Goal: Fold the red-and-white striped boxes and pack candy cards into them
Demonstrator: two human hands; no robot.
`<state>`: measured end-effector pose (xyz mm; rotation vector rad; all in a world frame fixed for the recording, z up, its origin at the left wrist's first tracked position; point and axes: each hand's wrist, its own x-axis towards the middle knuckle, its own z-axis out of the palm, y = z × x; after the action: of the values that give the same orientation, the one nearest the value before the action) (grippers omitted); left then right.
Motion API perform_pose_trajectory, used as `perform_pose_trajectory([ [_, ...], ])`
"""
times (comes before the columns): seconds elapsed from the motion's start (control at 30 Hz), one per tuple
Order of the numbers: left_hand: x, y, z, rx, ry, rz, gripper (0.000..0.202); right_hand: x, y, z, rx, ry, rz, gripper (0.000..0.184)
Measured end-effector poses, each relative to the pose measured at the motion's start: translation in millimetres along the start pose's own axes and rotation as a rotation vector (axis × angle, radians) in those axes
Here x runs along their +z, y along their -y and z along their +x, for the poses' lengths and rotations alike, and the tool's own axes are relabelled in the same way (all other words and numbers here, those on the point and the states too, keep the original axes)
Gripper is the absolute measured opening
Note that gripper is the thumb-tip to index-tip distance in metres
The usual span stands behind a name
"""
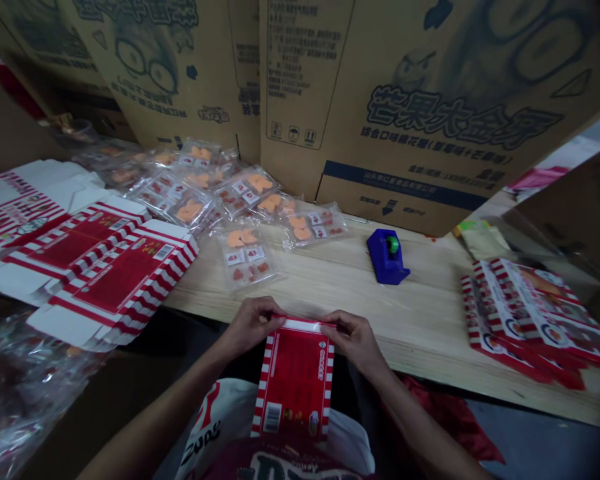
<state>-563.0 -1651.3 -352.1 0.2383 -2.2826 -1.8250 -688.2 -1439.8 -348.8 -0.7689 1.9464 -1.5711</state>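
Note:
My left hand (250,327) and my right hand (355,341) both pinch the top edge of a flat red carton blank with white striped borders (295,380). Its lower end hangs down toward my lap, just off the front edge of the wooden table (300,283). Beyond my hands lies a clear plastic packet of orange and red sweets (245,255). Several more such packets (190,187) are heaped behind it. To my left, a stack of unfolded red-striped carton blanks (115,270) rests partly on the tabletop.
A blue tape dispenser (387,257) stands on the table. Another pile of striped cartons (530,320) lies at the right end. Large printed cardboard boxes (405,113) lean along the back edge. A crumpled clear plastic bag (25,387) sits low on the left.

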Motion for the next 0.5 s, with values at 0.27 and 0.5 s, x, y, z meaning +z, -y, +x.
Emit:
perform_pose_trajectory([
  [0.27,-6.7,-10.6,13.4,-0.072,0.094,-0.221,0.028,-6.5,20.5,10.9,-0.063,-0.005,-0.112,0.025],
  [0.5,14.0,-0.2,-2.6,-0.124,0.100,-0.452,0.027,0.9,3.0,-9.0,-0.192,-0.058,-0.111,0.016],
])
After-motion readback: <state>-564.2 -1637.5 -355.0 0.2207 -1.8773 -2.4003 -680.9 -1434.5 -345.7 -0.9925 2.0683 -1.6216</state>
